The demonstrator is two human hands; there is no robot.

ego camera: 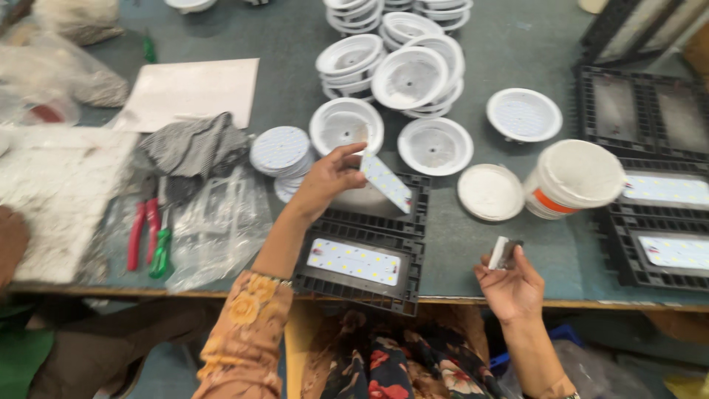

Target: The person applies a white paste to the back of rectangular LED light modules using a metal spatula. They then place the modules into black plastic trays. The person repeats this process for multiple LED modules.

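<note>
My left hand (327,179) holds a white rectangular LED strip board (385,181) tilted above a black finned lamp housing (378,222). A second black housing (360,264) lies nearer me with an LED board seated in it. My right hand (509,284) hovers at the table's front edge, pinching a small grey and white flat piece (504,253) between the fingertips.
Stacks of white round lamp shells (402,66) fill the far middle. A white tub (574,179) and its lid (490,192) stand right, with more black housings (661,222) beyond. Pliers (144,233), plastic bags (218,222), a cloth (193,144) and another person's hand (11,240) are at left.
</note>
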